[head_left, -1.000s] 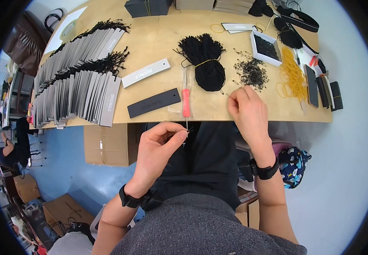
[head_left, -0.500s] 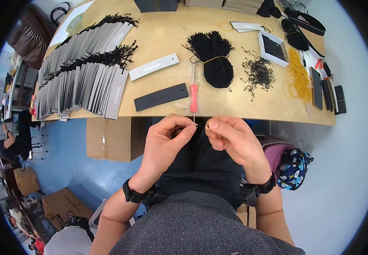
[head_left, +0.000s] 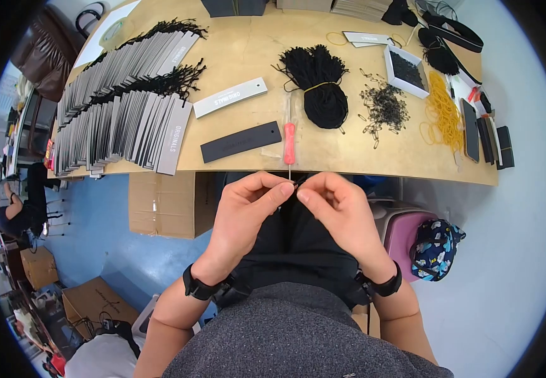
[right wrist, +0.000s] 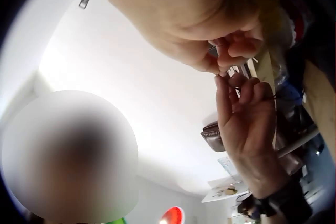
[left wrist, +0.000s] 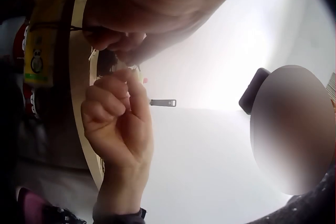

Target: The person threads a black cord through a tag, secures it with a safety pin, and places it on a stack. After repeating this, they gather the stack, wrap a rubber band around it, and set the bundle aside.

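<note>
In the head view, my left hand [head_left: 238,208] and right hand [head_left: 345,211] meet fingertip to fingertip just below the table edge. Thumb and index finger of the left pinch a thin black cord, whose dark strand [left wrist: 55,26] trails away in the left wrist view. My right thumb and index finger pinch a small safety pin at the same spot, mostly hidden by the fingertips. Right above them, a tool with a pink-red handle [head_left: 289,143] lies on the table, its thin metal shaft pointing at the hands. A pile of black safety pins [head_left: 385,108] lies farther right.
Rows of grey tags with black cords [head_left: 122,135] cover the table's left. A white tag [head_left: 230,97] and a black tag [head_left: 240,142] lie mid-table, beside a banded bundle of black cords [head_left: 324,104]. Rightward are a white box [head_left: 405,70], yellow rubber bands [head_left: 442,116] and a phone [head_left: 470,132].
My right hand has come from the safety pin pile, carrying a pin, down and left to the left hand's fingertips. The left hand keeps its pinch on the cord.
</note>
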Demonstrator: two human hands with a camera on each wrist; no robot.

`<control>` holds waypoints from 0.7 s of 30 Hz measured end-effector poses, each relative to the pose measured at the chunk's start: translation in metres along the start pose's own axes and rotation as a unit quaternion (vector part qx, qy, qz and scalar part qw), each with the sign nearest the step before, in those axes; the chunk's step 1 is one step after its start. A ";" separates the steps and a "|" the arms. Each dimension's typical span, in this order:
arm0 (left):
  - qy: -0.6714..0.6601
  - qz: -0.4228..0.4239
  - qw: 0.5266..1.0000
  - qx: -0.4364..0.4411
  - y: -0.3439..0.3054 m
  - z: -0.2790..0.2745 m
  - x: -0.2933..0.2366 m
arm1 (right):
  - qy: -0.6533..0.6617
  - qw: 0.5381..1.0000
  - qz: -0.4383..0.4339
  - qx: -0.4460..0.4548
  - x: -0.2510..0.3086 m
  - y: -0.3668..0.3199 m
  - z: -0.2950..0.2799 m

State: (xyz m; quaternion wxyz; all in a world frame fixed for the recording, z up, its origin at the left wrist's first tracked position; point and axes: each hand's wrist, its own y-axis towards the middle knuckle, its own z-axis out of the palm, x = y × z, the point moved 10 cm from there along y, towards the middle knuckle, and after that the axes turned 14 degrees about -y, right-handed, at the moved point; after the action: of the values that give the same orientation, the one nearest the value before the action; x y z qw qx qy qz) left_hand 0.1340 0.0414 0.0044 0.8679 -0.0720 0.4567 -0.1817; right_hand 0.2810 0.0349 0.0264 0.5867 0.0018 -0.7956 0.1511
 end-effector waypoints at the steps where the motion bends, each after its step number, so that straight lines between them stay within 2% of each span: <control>1: -0.006 0.002 1.000 0.001 0.000 0.000 0.000 | -0.140 0.982 -0.093 -0.081 0.024 -0.005 -0.013; 2: -0.011 0.005 1.000 0.002 0.000 0.000 0.000 | -0.140 0.982 -0.093 -0.081 0.029 -0.006 -0.014; 4: -0.008 0.009 1.000 0.002 0.000 0.001 0.000 | -0.227 0.951 -0.163 -0.136 0.057 -0.011 -0.024; 6: -0.005 0.013 1.000 0.004 -0.001 0.002 0.000 | -0.232 0.946 -0.184 -0.135 0.055 -0.008 -0.025; 8: -0.004 0.017 1.000 0.006 -0.001 0.002 -0.001 | -0.315 0.904 -0.257 -0.130 0.059 -0.010 -0.018; 9: -0.004 0.018 1.000 0.006 -0.001 0.002 -0.002 | -0.315 0.904 -0.258 -0.130 0.060 -0.010 -0.018; 11: -0.024 -0.012 1.000 -0.012 -0.001 -0.003 0.003 | -0.378 0.855 -0.330 -0.129 0.074 -0.018 -0.008; 15: -0.027 -0.025 0.999 0.003 -0.004 -0.006 0.008 | -0.391 0.842 -0.344 -0.142 0.081 -0.020 -0.011; 18: -0.035 -0.045 0.998 -0.005 -0.010 -0.011 0.010 | -0.381 0.853 -0.307 -0.181 0.079 -0.015 -0.027; 20: -0.218 -0.113 0.968 0.056 -0.015 0.005 0.020 | -0.402 0.834 -0.333 -0.182 0.081 -0.016 -0.022; 21: -0.220 -0.111 0.968 0.054 -0.015 0.005 0.020 | -0.401 0.834 -0.334 -0.179 0.081 -0.017 -0.019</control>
State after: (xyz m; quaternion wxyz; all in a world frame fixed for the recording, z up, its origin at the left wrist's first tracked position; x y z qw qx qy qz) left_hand 0.1451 0.0199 -0.0039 0.9240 -0.1132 0.2337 -0.2806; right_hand 0.2764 0.0374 0.1108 0.2206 0.2232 -0.9252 -0.2132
